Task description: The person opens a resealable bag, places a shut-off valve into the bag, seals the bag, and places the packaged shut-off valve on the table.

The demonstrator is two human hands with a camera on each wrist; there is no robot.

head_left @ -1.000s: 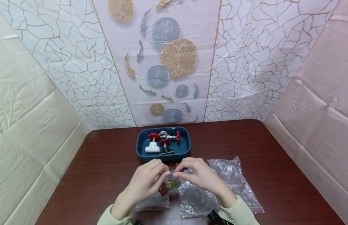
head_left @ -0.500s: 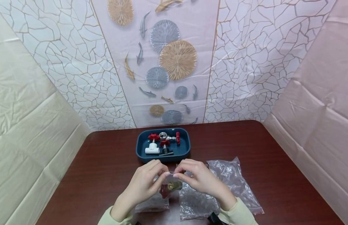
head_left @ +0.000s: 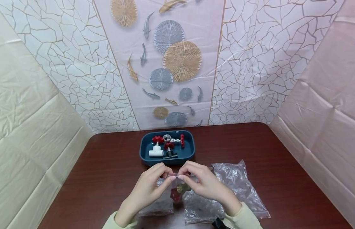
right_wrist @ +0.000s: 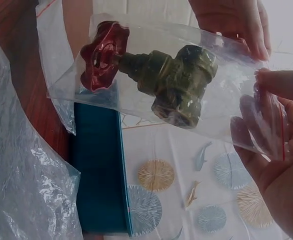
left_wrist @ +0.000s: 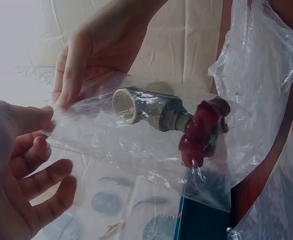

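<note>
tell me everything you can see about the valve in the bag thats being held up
The valve has a red lobed wheel on a stem and a brass-coloured body, apparently metal, with a round open end. It sits tilted inside a clear bag, wheel lower left in the head view, nearer the person than the tray. The left hand and right hand pinch the bag's edge; neither visibly touches the valve.

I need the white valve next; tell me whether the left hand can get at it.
Probably yes: the white valve lies uncovered in the tray, just beyond the left hand. That hand pinches a bag, though, and would likely have to let go first.
</note>
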